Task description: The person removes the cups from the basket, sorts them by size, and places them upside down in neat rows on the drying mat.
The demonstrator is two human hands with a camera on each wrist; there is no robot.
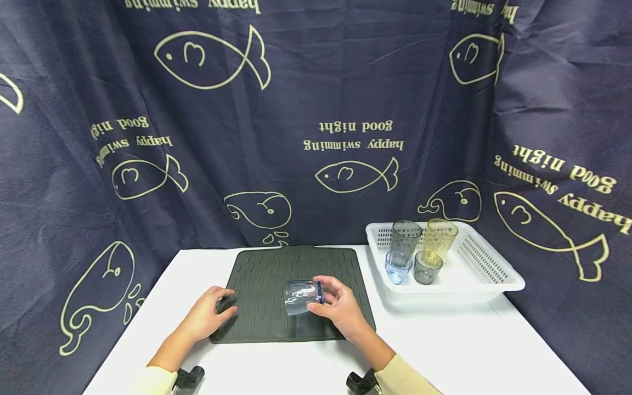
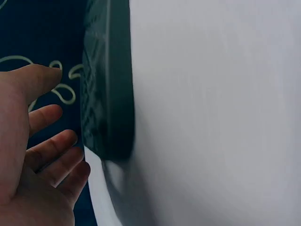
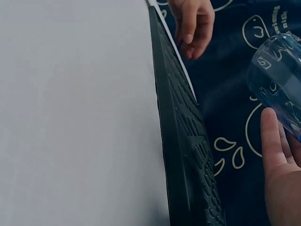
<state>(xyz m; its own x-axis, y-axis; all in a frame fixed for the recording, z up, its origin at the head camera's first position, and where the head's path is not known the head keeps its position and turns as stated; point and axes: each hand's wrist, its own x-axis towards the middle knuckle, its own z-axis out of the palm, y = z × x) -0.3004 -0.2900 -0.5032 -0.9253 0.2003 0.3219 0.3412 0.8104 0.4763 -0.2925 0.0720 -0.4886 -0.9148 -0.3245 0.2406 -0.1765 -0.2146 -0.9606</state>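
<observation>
In the head view my right hand (image 1: 340, 307) grips a clear bluish glass (image 1: 298, 298) by its blue-edged end, thumb on the near side and fingers on the far side. The glass lies tilted sideways above the dark ribbed mat (image 1: 266, 274), its other end facing left. The right wrist view shows the same glass (image 3: 277, 80) above the thumb of my right hand (image 3: 287, 183). My left hand (image 1: 207, 314) holds nothing and hovers over the mat's left edge, thumb and fingers apart. In the left wrist view the left hand's (image 2: 42, 150) fingers are loosely bent.
On the white table (image 1: 444, 345), a white plastic basket (image 1: 494, 286) stands right of the mat. It holds a tall grey glass (image 1: 406, 237), a tall amber glass (image 1: 440, 237), a small blue glass (image 1: 398, 267) and a small grey glass (image 1: 427, 267). A dark fish-patterned curtain (image 1: 296, 109) hangs behind.
</observation>
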